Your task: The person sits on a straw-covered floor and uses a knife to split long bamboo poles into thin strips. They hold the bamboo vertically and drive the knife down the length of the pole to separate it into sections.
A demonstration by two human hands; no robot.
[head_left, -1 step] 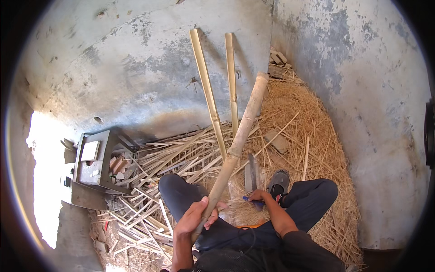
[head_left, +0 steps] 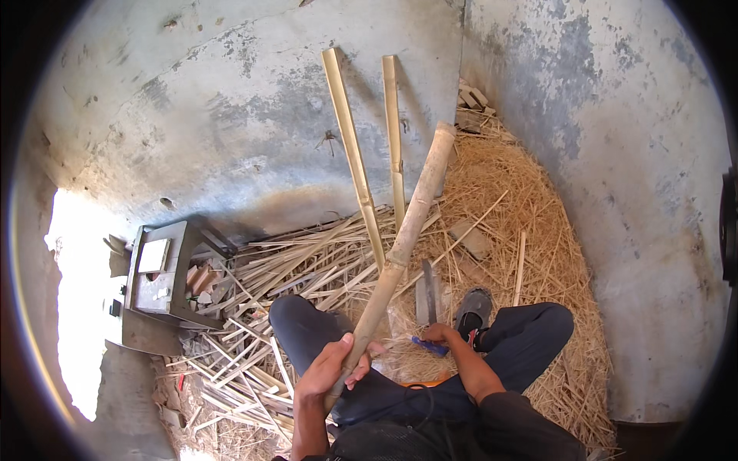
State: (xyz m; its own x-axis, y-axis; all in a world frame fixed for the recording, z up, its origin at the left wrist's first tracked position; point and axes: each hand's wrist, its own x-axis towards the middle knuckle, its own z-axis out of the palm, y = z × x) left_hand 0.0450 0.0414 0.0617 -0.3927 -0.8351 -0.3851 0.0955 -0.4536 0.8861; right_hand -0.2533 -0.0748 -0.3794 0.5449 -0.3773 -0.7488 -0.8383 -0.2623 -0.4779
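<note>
A long, pale bamboo pole slants up and away from my lap toward the far wall. My left hand is wrapped round its near end, thumb on top and fingertips showing on the right side. Low between my legs, my right hand is closed at a blue-handled tool. Just beyond that hand a dark, narrow blade lies over a pale block; whether blade and blue handle are joined I cannot tell.
Two split bamboo lengths lean on the far wall. Piled bamboo strips cover the floor at left, straw-like shavings at right. A dark wooden stool-like box lies near the bright opening. My bent knees flank the work.
The blue part by my right hand has turned slightly and shows more plainly. My left hand and the bamboo pole stay in place.
</note>
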